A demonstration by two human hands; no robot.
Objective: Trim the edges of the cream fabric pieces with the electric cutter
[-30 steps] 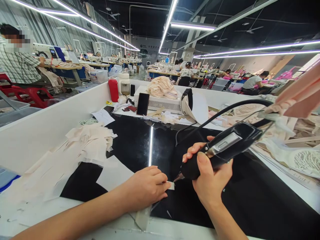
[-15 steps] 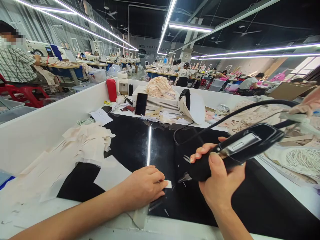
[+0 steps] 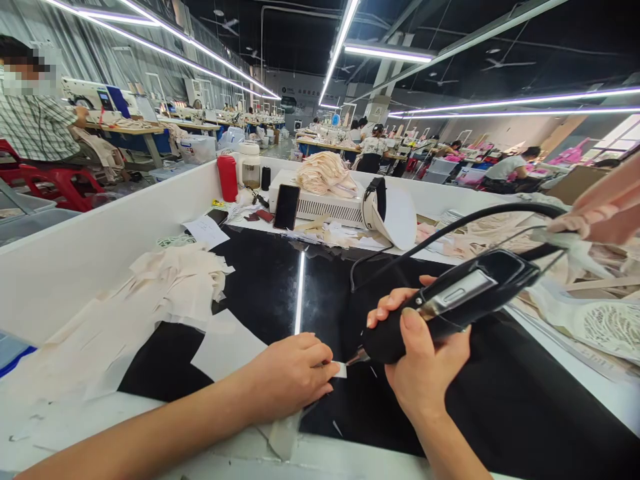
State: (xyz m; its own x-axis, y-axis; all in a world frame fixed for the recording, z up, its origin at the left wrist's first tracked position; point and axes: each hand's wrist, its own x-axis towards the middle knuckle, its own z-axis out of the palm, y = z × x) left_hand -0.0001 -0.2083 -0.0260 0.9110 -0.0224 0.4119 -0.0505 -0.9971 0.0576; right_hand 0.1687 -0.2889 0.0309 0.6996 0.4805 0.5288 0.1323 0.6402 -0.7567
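My left hand (image 3: 295, 373) rests on the black work surface (image 3: 260, 267), fingers curled together over a small white strip (image 3: 342, 370) whose end sticks out past the fingertips. My right hand (image 3: 425, 353) is wrapped round a black corded hand tool (image 3: 457, 293) with a silver plate on its side and a tapered metal tip. That tip is right at the free end of the strip; whether it touches, I cannot tell. A black cable arches from the tool's rear. Near my left forearm lies a white sheet piece (image 3: 227, 347).
Pale cut fabric pieces (image 3: 165, 287) are heaped at the left. A white box (image 3: 325, 210) with folded fabric (image 3: 327, 175), a phone (image 3: 287, 207), a visor (image 3: 400, 213) and a red bottle (image 3: 227, 178) stand behind. More fabric lies at right. Another person's hand (image 3: 605, 200) appears there.
My right hand has brought the tool left, so its tip has come from beside the white strip to the strip's end. Small pointed metal blades seen by my right fingers no longer show.
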